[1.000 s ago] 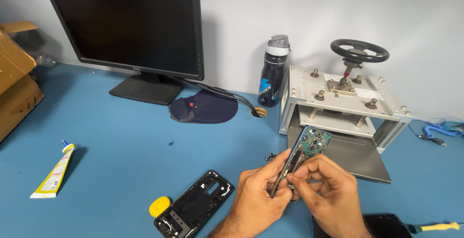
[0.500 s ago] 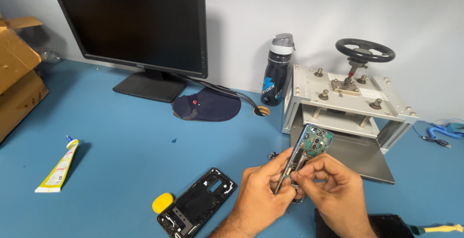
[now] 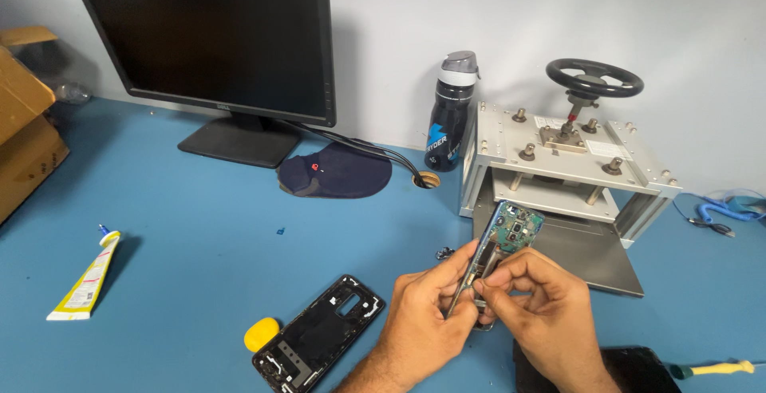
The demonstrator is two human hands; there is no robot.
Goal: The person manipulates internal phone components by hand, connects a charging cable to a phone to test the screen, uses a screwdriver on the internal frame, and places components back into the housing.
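Observation:
Both of my hands hold up a phone frame with a green circuit board (image 3: 509, 237) at its top, tilted on edge above the blue table (image 3: 199, 233). My left hand (image 3: 427, 313) grips the frame's left edge. Against its middle, my right hand (image 3: 542, 305) pinches with thumb and fingertips. A black phone back housing (image 3: 319, 341) lies flat on the table to the left of my left hand, with a small yellow oval object (image 3: 262, 334) beside it.
A metal screw press with a black handwheel (image 3: 570, 161) stands behind my hands. A dark water bottle (image 3: 451, 114), a dark cap (image 3: 335, 171), a monitor (image 3: 215, 42), a yellow tube (image 3: 84, 277), a cardboard box (image 3: 24, 138), a yellow-handled tool (image 3: 714, 369).
The view has shifted slightly. My hands keep hold of the frame in nearly the same pose, with the right fingers working at its middle.

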